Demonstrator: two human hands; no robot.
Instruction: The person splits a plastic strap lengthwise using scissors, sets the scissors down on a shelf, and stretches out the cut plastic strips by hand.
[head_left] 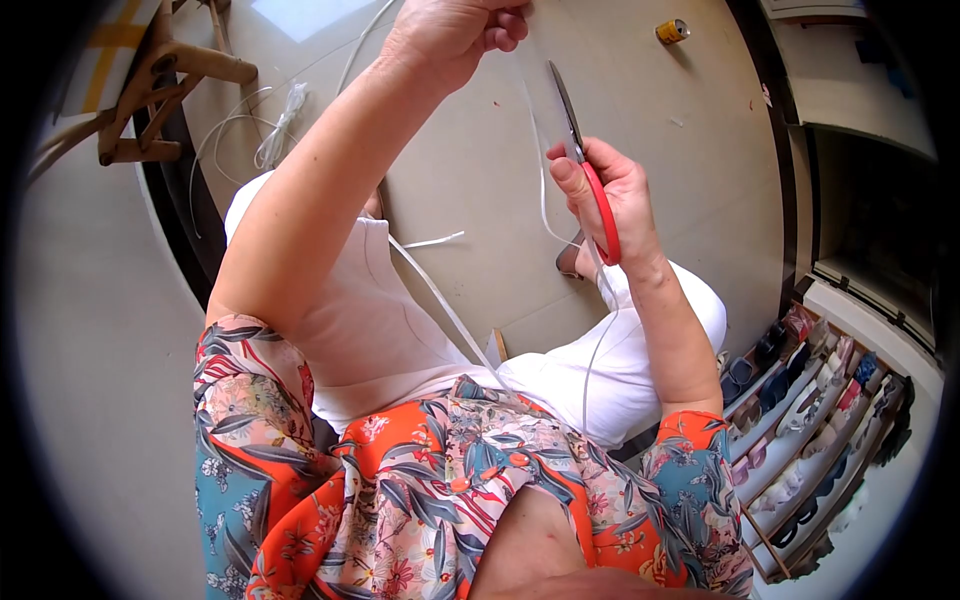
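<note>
At the top edge, my left hand point(465, 35) is raised with its fingers curled and pinched together, partly cut off by the frame. A thin white strip point(543, 190) runs from beside its fingertips down towards my right foot. My right hand point(615, 190) grips red-handled scissors point(568, 105), whose blades look closed and point up and away from me. Another length of pale strip point(597, 345) hangs from beneath my right hand over the white trousers to my lap. A further white strip point(435, 290) crosses between my legs.
A yellow can point(672, 31) lies on the tiled floor point(700, 150). Wooden furniture legs point(200, 62) stand at the upper left, near a loose bundle of white strip point(281, 128). A rack of shoes point(815, 430) is at the lower right.
</note>
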